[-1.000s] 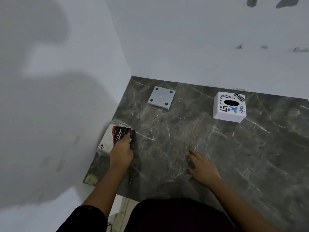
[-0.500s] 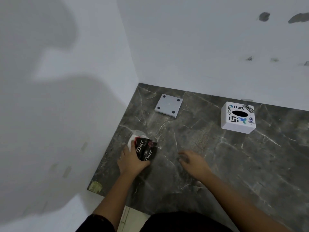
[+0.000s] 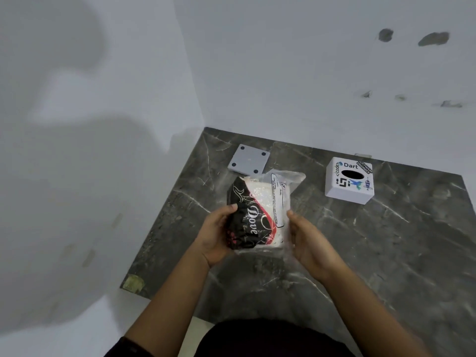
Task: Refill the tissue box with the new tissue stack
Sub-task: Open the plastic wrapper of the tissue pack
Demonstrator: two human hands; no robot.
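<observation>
A plastic-wrapped tissue pack (image 3: 260, 212), black and white with "Dove" printed on it, is held above the dark marble table (image 3: 386, 253). My left hand (image 3: 215, 234) grips its left side, thumb on top. My right hand (image 3: 307, 243) holds the right side at the clear wrapper. A white cube tissue box (image 3: 349, 180) with stickers and a dark oval opening on top stands at the back right. Its flat grey base plate (image 3: 248, 159) with dark feet lies apart at the back left.
White walls meet in a corner behind the table, close on the left and at the back. The table's left edge has a yellowish patch (image 3: 132, 283) at its near corner. My dark clothing fills the bottom of the view.
My left hand has lifted the tissue pack from the table's left edge toward the middle. My right hand left the tabletop and took hold of the pack's right side.
</observation>
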